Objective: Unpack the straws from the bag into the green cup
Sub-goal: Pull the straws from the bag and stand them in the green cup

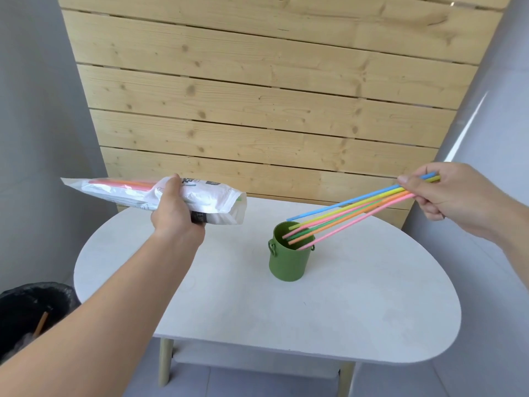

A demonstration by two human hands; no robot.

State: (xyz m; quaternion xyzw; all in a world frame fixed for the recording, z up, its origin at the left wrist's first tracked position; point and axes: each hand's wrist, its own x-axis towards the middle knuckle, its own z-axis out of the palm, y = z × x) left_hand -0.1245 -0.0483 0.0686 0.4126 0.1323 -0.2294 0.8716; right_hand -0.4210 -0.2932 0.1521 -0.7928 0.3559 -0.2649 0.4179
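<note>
The right hand pinched the fanned straws over the green cup; bunching and tipping them upright would seat all ends. The left hand gripped the bag.

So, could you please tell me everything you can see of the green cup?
The green cup is an olive cylinder, matte, perhaps painted metal, with a ring handle at the rim on each side. It stands upright and open on the white table. Tips of the coloured straws, held by the right hand, reach its mouth; whether they touch is unclear.
</note>
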